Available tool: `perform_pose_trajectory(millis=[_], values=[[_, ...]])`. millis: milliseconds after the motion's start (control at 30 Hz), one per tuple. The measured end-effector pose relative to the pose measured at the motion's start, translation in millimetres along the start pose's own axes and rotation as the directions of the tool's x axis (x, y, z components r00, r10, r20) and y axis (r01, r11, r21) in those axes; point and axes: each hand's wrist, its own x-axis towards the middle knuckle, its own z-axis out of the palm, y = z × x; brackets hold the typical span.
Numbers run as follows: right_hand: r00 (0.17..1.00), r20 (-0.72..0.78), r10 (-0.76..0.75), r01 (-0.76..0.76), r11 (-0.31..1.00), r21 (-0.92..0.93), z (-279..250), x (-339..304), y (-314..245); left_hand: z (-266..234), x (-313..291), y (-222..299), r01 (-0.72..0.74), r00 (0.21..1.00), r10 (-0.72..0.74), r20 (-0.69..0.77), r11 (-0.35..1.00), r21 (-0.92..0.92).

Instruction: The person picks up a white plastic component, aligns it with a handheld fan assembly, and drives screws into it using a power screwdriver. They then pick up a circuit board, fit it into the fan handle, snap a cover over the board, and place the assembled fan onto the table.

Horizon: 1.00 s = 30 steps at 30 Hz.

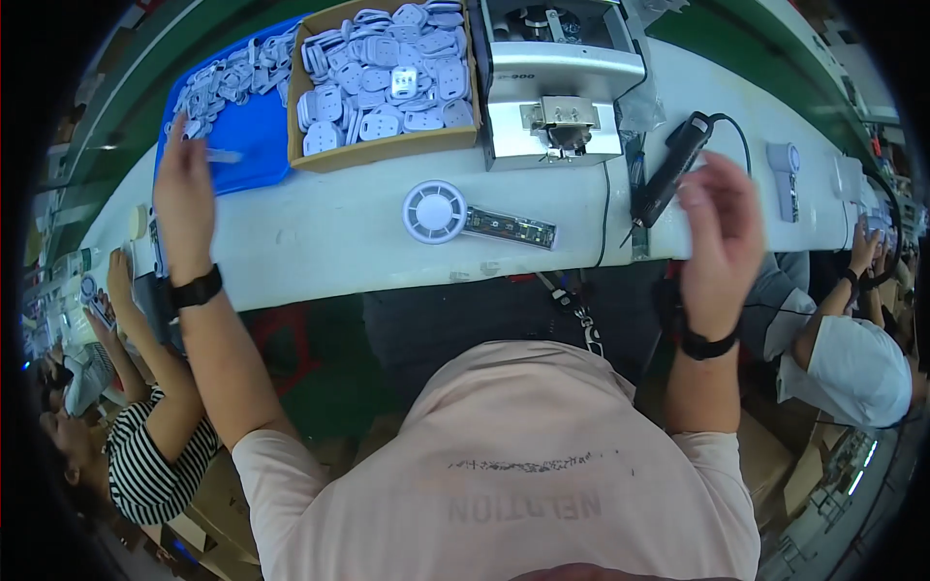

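Observation:
On the white table before me lies a handheld fan (434, 212) with a round, slotted white head. Its handle (511, 228) shows a bare circuit board. My left hand (184, 198) is raised at the near left edge of the blue tray (254, 167), its fingers stretched out and slightly blurred. A small pale strip (225, 155) shows beside these fingers; whether they touch it is unclear. My right hand (722, 228) is beside a black electric screwdriver (671, 172), with loosely bent, blurred fingers apart. The screwdriver slants with its tip toward me.
A cardboard box (387, 153) full of white plastic covers stands beside the tray, which holds small pale parts. Right of it is a silver machine (552, 73). Another white fan (785, 179) lies farther right. Co-workers sit at both sides, one in a striped sleeve (155, 460).

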Motion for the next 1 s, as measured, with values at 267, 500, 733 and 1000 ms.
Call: perform_pose_trajectory(millis=[267, 500, 733, 1000], values=[[0.934, 0.353, -0.045, 0.062, 0.997, -0.037, 33, -25, -11, 12, -22, 14, 0.109, 0.988, -0.107, -0.107, 0.994, 0.018], [0.947, 0.317, 0.055, -0.067, 0.997, 0.027, 38, -24, -17, 26, -3, 15, -0.365, 0.814, 0.299, 0.498, 0.930, 0.039], [0.898, 0.438, -0.045, 0.099, 0.990, -0.103, 38, -24, -32, 8, -6, 42, -0.299, 0.885, 0.274, 0.376, 0.954, 0.010], [0.735, 0.569, -0.369, 0.448, 0.894, 0.001, 70, -38, -53, 6, -117, 187, -0.479, 0.690, 0.696, 0.200, 0.646, -0.594]])
